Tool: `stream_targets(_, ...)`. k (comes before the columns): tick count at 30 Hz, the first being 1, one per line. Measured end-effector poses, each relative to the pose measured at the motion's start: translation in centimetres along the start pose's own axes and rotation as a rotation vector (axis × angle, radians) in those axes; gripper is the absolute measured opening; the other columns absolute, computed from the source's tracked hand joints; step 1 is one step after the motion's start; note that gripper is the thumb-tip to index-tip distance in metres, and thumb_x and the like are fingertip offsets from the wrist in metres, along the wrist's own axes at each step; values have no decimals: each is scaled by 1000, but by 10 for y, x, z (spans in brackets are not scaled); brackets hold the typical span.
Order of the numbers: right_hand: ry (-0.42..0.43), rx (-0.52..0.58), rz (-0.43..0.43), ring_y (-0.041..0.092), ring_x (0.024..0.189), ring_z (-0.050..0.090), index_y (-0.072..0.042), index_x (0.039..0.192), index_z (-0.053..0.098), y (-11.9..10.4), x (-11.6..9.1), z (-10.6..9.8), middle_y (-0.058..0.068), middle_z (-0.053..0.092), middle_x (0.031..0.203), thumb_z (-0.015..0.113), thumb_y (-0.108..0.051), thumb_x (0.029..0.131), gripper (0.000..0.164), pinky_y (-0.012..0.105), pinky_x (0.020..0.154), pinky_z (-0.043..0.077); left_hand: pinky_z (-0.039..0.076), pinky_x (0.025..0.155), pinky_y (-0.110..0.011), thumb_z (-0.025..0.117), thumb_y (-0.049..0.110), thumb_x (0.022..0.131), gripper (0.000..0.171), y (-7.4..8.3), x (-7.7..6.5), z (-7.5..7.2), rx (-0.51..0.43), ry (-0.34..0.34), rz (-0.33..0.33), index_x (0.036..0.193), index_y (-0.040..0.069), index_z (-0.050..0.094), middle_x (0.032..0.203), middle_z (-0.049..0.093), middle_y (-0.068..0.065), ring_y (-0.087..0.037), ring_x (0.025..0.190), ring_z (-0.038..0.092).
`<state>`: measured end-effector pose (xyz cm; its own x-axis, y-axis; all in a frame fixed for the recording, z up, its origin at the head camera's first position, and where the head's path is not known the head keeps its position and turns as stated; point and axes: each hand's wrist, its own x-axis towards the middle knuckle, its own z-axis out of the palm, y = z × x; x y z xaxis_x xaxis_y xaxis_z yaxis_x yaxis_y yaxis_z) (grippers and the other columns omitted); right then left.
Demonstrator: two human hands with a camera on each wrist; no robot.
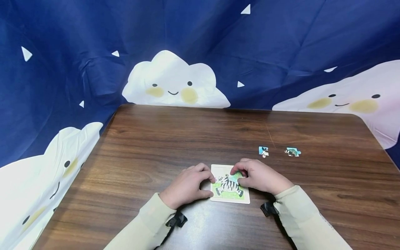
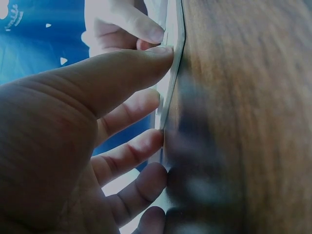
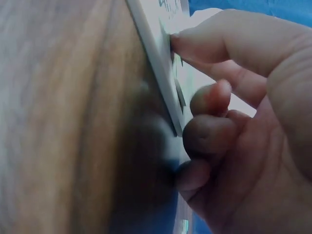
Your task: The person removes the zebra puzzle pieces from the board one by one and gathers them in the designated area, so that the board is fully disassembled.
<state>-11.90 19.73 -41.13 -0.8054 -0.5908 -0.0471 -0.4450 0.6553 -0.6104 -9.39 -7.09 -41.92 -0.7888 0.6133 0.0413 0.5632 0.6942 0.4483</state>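
Note:
A square zebra jigsaw puzzle (image 1: pixel 229 201) with a pale frame lies flat on the table. My left hand (image 1: pixel 189 185) rests at its left side, thumb and index fingertip touching the frame; in the left wrist view the thumb (image 2: pixel 141 66) presses the frame's edge and the other fingers are loosely bent. Over the upper right part of the puzzle, my right hand (image 1: pixel 260 176) pinches a green puzzle piece (image 1: pixel 238 175) between thumb and index finger. In the right wrist view this piece (image 3: pixel 180 92) sits tilted against the board, partly hidden by fingers.
Two loose puzzle pieces lie beyond my right hand: one with black-and-white markings on blue (image 1: pixel 264 151), the other with a dark green animal (image 1: pixel 292 151). The brown wooden table (image 1: pixel 175 139) ends at a blue curtain (image 1: pixel 200 31) with white clouds.

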Motion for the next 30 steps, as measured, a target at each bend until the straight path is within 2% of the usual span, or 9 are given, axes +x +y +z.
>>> stream_targets(3, 30, -10, -8, 10, 76, 46, -20, 97, 71, -1, 0, 2, -4, 50, 91, 71, 0, 76, 29, 25, 68, 40, 47, 85, -39, 83, 37, 80, 31, 0, 0, 0, -1, -4, -3, 106, 26, 71, 113, 58, 11, -13, 98, 57)
stream_targets(8, 41, -5, 0, 13, 78, 47, -22, 95, 71, -1, 1, 2, -1, 49, 95, 73, 1, 76, 30, 26, 69, 40, 47, 86, -39, 83, 38, 80, 31, -1, -1, 1, 0, -8, -13, 106, 26, 71, 115, 57, 11, -13, 99, 57)
stream_targets(13, 56, -43, 4, 13, 87, 53, -13, 112, 69, 0, 2, -1, -1, 58, 102, 78, -5, 76, 38, 31, 77, 46, 46, 87, -40, 82, 39, 81, 31, -1, -2, 1, -3, -13, -21, 107, 26, 71, 116, 57, 11, -13, 100, 57)
stream_targets(16, 59, -60, 16, 12, 89, 53, -8, 115, 69, 2, 2, -2, -2, 60, 103, 78, -5, 77, 39, 33, 80, 47, 46, 87, -40, 82, 38, 81, 30, 0, -2, 1, -6, -14, -21, 106, 26, 71, 115, 58, 11, -13, 100, 57)
stream_targets(20, 50, -20, 7, 11, 82, 51, -14, 105, 72, 6, -1, -4, -5, 57, 96, 74, -2, 77, 31, 28, 73, 44, 46, 88, -39, 83, 38, 81, 30, 0, -1, 0, -5, -21, -25, 107, 27, 71, 115, 57, 11, -13, 101, 57)
stream_targets(25, 12, 44, -33, 11, 77, 50, -16, 108, 72, 9, -5, -8, -6, 58, 93, 73, 1, 76, 36, 25, 67, 43, 45, 88, -39, 83, 38, 80, 31, 0, 0, 0, -8, -20, -18, 106, 28, 71, 115, 57, 11, -13, 100, 57)
stream_targets(30, -20, 47, -20, 10, 76, 49, -15, 112, 73, 8, -6, -9, -5, 56, 90, 72, 1, 75, 40, 25, 67, 42, 45, 87, -39, 83, 37, 80, 31, -1, 0, 0, -7, -17, -15, 106, 28, 70, 114, 57, 11, -13, 99, 57)
